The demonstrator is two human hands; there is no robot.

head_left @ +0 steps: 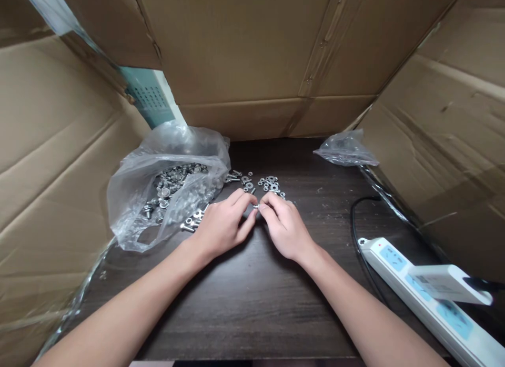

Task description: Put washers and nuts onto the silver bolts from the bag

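Note:
My left hand (226, 220) and my right hand (286, 225) meet over the middle of the table, fingertips almost touching. Between them is a small silver bolt (256, 206), pinched from both sides by thumbs and forefingers. Most of it is covered, and I cannot tell whether a nut or washer sits on it. Just beyond the fingers lie loose nuts and washers (272, 184), with more bolts and washers (236, 175) to their left. Several bolts (189, 226) lie beside my left hand, next to an open clear plastic bag (130, 183) full of metal fasteners (173, 185).
Cardboard walls (252, 51) enclose the dark wooden table (244, 314) at the back and sides. At the back right lies a small clear plastic bag (347, 148). A white power strip (418, 298) with a plugged-in adapter (450, 283) and a black cable (354, 220) occupies the right side.

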